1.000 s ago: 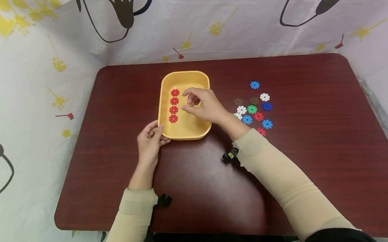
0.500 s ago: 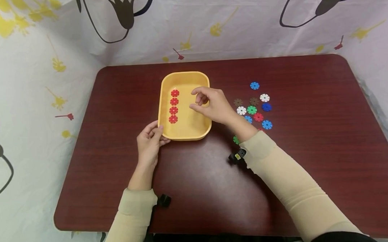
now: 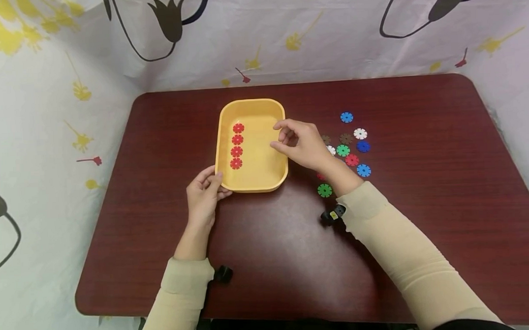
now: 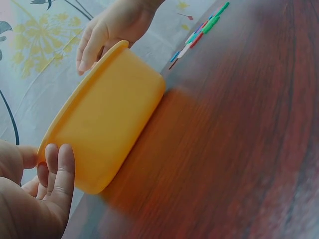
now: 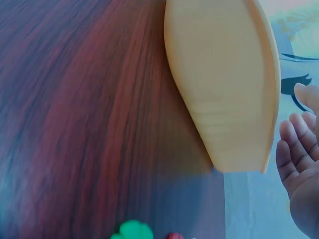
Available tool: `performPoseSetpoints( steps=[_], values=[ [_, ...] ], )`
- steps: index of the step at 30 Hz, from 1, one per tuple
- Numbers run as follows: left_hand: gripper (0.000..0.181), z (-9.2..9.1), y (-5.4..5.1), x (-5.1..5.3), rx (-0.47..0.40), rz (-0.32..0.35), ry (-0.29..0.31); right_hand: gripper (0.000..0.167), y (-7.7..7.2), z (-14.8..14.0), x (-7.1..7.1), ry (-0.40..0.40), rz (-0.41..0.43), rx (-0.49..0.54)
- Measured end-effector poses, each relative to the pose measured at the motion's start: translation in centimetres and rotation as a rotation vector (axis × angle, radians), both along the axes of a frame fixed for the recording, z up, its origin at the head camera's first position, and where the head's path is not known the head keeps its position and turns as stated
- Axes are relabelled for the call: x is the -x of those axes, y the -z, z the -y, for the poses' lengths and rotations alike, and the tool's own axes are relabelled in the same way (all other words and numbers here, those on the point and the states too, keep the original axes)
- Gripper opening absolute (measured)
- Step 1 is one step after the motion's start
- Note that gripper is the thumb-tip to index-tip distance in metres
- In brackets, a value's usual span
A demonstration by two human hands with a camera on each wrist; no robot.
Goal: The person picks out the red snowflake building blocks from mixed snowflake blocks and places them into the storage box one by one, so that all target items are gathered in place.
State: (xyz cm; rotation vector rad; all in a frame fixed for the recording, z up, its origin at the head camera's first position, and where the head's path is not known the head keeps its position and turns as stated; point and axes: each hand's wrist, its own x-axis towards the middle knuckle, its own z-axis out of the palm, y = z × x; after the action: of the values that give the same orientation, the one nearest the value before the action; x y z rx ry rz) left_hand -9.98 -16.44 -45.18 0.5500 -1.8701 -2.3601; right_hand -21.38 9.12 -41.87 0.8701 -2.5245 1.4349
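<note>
A yellow tray (image 3: 262, 170) stands on the table, with a column of red notched discs (image 3: 236, 151) on the left of its floor. My left hand (image 3: 202, 197) grips the tray's near left corner, thumb on the rim and fingers against the outside, as the left wrist view (image 4: 42, 194) also shows. Over the tray's right rim hovers my right hand (image 3: 305, 144), its fingers bent, thumb and index apart, with nothing between them. In the right wrist view that hand (image 5: 301, 164) appears beside the tray wall (image 5: 224, 89).
Right of the tray lie loose discs in several colours: a blue one (image 3: 346, 117) at the back, a white one (image 3: 360, 133), a green one (image 3: 324, 190) nearest the front. My right forearm passes over part of this group. A patterned cloth (image 3: 259, 37) hangs behind the table.
My right hand has moved right, from above the middle of the tray to its right rim, and the green disc near the wrist has come into view. The left hand keeps its grip.
</note>
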Motion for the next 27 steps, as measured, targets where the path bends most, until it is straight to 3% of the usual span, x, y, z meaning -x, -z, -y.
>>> performPoseSetpoints(
  steps=[27],
  values=[
    [0.032,0.1,0.1,-0.1,-0.001,-0.002,-0.002,0.03,1.3,-3.3,-0.2,0.058,0.01,-0.018]
  ],
)
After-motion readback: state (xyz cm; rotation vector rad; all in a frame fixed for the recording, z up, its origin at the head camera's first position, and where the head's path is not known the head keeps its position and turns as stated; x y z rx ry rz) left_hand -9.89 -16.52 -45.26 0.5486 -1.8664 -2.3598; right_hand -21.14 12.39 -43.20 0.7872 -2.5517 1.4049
